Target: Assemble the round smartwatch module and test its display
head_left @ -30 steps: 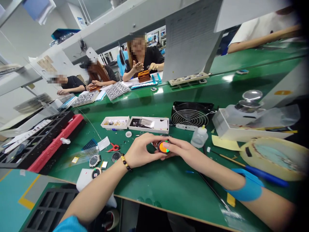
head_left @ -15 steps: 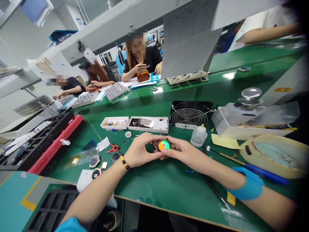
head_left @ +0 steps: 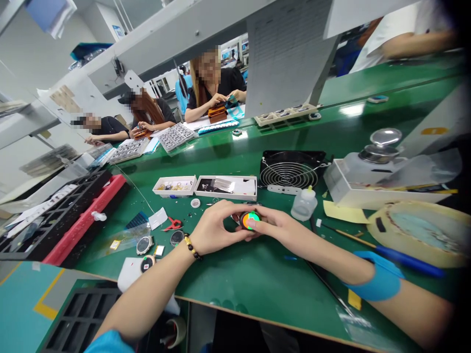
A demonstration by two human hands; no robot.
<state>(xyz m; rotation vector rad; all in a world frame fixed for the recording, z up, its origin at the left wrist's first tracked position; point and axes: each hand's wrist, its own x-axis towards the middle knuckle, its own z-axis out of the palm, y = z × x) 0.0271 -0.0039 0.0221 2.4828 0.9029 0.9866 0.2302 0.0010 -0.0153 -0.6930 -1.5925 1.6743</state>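
Note:
A round smartwatch [head_left: 246, 221] with a lit orange and green screen is held between my two hands above the green bench. My left hand [head_left: 217, 226] grips its left side, thumb below and fingers over the top. From the right, my right hand [head_left: 271, 223] grips it too, with the thumb lying over the lit screen. The fingers behind the watch are hidden. Left of my left wrist, a watch with a dark dial [head_left: 177, 239], a silver-rimmed watch [head_left: 144, 244] and a gold-rimmed watch [head_left: 147, 264] lie on the bench beside red-handled scissors [head_left: 172, 224].
Beyond my hands stand a white parts tray [head_left: 225, 188] and a black fan [head_left: 292, 169]. To the right are a clear squeeze bottle [head_left: 304, 203], a blue-handled tool [head_left: 410, 260] and a yellowish dish [head_left: 379, 233]. A red-edged black rack [head_left: 88, 215] stands left. Co-workers sit across the bench.
My right thumb has slid further over the lit watch screen. Both hands keep hold of the watch in nearly the same place. Across the bench, a co-worker's hands have come down.

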